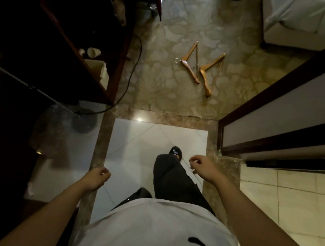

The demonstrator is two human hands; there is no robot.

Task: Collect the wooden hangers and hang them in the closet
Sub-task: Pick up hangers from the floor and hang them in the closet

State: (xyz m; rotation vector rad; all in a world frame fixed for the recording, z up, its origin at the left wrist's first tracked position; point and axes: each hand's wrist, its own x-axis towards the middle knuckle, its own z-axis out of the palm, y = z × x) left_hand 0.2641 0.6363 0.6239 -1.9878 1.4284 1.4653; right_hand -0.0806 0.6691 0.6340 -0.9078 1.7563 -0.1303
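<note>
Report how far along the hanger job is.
Done: nothing visible yet. The left hanger and right hanger lie side by side on the patterned floor ahead. In hand: nothing; the left hand and right hand are loosely curled and empty. Left: pick up both hangers and hang them in the closet.

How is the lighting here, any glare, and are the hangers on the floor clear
Head view: shelf unit at left lost in shadow; small glare spot on the floor border; both wooden hangers lit and fairly sharp; wide-angle distortion bends the frame edges.
</note>
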